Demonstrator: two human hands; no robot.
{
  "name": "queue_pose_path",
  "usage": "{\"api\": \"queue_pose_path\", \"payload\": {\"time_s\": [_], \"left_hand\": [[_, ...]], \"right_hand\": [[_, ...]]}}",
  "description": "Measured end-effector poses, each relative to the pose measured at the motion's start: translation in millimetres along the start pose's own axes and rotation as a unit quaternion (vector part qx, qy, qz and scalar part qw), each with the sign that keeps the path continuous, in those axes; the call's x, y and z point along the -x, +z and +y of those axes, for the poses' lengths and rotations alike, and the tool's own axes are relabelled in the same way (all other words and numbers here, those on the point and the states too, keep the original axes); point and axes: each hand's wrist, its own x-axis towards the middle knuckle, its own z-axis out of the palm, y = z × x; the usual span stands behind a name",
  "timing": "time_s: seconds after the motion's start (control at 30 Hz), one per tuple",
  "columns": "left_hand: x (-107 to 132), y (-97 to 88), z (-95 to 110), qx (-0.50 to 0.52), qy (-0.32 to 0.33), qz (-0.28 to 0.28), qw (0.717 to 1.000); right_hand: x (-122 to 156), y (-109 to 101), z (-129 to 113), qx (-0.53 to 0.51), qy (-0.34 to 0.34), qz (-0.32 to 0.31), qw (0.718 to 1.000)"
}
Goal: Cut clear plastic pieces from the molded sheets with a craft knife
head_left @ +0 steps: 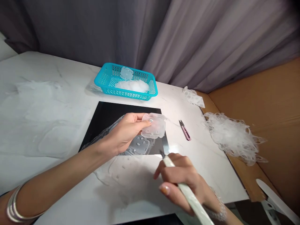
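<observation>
My left hand pinches a translucent plastic piece, roughly square with rounded notched edges, between thumb and fingers above a black mat. Beneath that hand lie more clear plastic mouldings, partly on the mat and partly on the white table, some hidden by my forearm. My right hand is wrapped round a white-handled craft knife. Its thin dark tip points up and away, below the plastic piece and apart from it.
A blue basket behind the mat holds several translucent pieces. Pink thread snips lie at the right. A pile of plastic scraps sits by a cardboard wall, with another scrap farther back. Clear plastic sheets cover the left side.
</observation>
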Motion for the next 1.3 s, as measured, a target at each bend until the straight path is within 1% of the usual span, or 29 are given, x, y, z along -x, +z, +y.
{"api": "queue_pose_path", "payload": {"time_s": [0.03, 0.1, 0.17, 0.2, 0.23, 0.27, 0.33, 0.4, 0.47, 0.57, 0.67, 0.77, 0.87, 1.0, 1.07, 1.1, 1.2, 1.27, 1.3], "left_hand": [[0, -1.3, 0, 0.001, 0.003, 0.002, 1.0], [-1, -3.2, 0, 0.0, 0.01, -0.001, 1.0], [0, -3.6, 0, -0.005, 0.018, -0.008, 1.0], [0, -3.2, 0, -0.006, 0.023, -0.008, 1.0], [1, -2.5, -1, -0.006, 0.027, -0.009, 1.0], [2, -1.6, -1, -0.005, 0.031, -0.011, 0.999], [3, 0.3, -1, -0.001, 0.044, -0.019, 0.999], [4, 1.8, -1, -0.005, 0.057, -0.029, 0.998], [5, 2.5, -1, -0.014, 0.065, -0.028, 0.997], [7, 1.7, 0, -0.026, 0.06, -0.03, 0.997], [8, -1.3, 2, -0.023, 0.045, -0.035, 0.998], [5, -5.0, 1, -0.004, 0.027, -0.011, 1.0], [0, -7.8, -1, 0.018, 0.032, 0.007, 0.999], [-6, -12.7, -3, -0.021, 0.04, 0.058, 0.997], [-8, -16.7, -4, -0.046, 0.034, 0.064, 0.996], [-9, -19.0, -4, -0.051, 0.023, 0.056, 0.997], [-13, -25.7, -2, -0.024, -0.042, -0.006, 0.999], [-15, -29.2, 1, 0.004, -0.075, -0.042, 0.996], [-15, -30.5, 2, 0.009, -0.08, -0.049, 0.996]], "right_hand": [[2, 0, 1, 0.009, 0.01, 0.03, 0.999], [3, -1, 6, 0.049, 0.046, 0.127, 0.99], [-2, -3, 13, 0.088, 0.102, 0.224, 0.965], [-6, -5, 17, 0.095, 0.138, 0.256, 0.952], [-11, -5, 20, 0.087, 0.177, 0.272, 0.942], [-15, -6, 22, 0.066, 0.216, 0.269, 0.936], [-23, -6, 25, -0.005, 0.279, 0.229, 0.933], [-28, -5, 26, -0.076, 0.314, 0.192, 0.927], [-29, -4, 26, -0.125, 0.33, 0.184, 0.917], [-25, -3, 29, -0.153, 0.316, 0.205, 0.914], [-21, -6, 33, -0.152, 0.297, 0.233, 0.913], [-16, -11, 35, -0.147, 0.284, 0.252, 0.913], [-13, -16, 36, -0.147, 0.277, 0.258, 0.914], [-10, -21, 36, -0.133, 0.27, 0.263, 0.917], [-8, -21, 37, -0.094, 0.253, 0.268, 0.925], [-8, -20, 37, -0.06, 0.235, 0.273, 0.931], [-4, -16, 41, 0.079, 0.141, 0.276, 0.947], [-2, -12, 45, 0.155, 0.083, 0.265, 0.948], [-1, -10, 46, 0.178, 0.067, 0.258, 0.947]]}}
